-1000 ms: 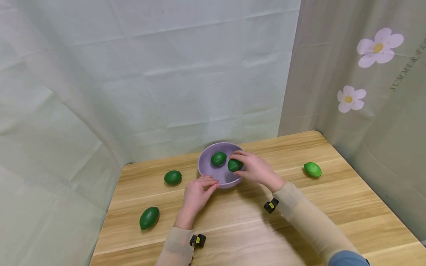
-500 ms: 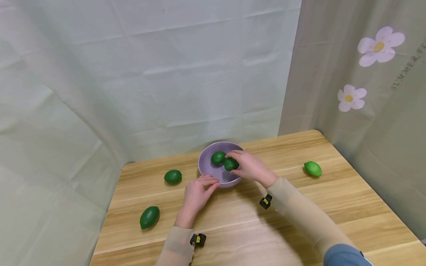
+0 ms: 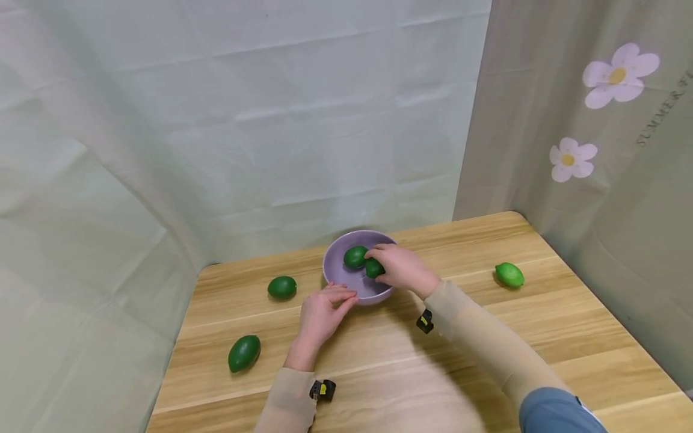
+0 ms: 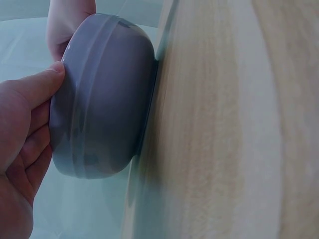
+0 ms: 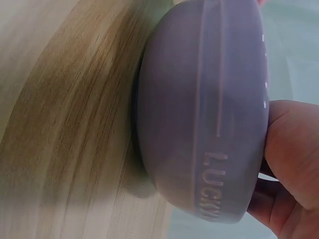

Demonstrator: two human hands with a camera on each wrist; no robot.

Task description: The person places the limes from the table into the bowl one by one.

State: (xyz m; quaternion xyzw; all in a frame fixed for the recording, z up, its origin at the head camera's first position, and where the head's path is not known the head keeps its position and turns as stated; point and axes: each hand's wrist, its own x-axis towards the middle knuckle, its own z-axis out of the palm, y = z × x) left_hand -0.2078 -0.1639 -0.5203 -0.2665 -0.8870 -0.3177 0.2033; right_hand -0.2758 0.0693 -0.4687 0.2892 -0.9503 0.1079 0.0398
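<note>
One fruit (image 3: 355, 257) lies in the bowl (image 3: 337, 273), its rim pinched by the left hand (image 3: 320, 316); fingers of the right hand (image 3: 403, 267) pinch a second fruit (image 3: 373, 268) inside; three others (image 3: 282, 287) are left outside, on the table (image 3: 390, 373).

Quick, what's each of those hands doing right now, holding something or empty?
Left hand: pinching the rim of the purple bowl.
Right hand: holding a dark green fruit.

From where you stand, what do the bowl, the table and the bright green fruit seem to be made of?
Bowl: probably glazed ceramic, perhaps hard plastic; smooth and glossy, with small white glints.
Table: wood or wood-look laminate, with a soft sheen; streaky grain shows.
Bright green fruit: waxy peel or painted plastic; fairly even colour, slight shine, so I can't tell which.
</note>
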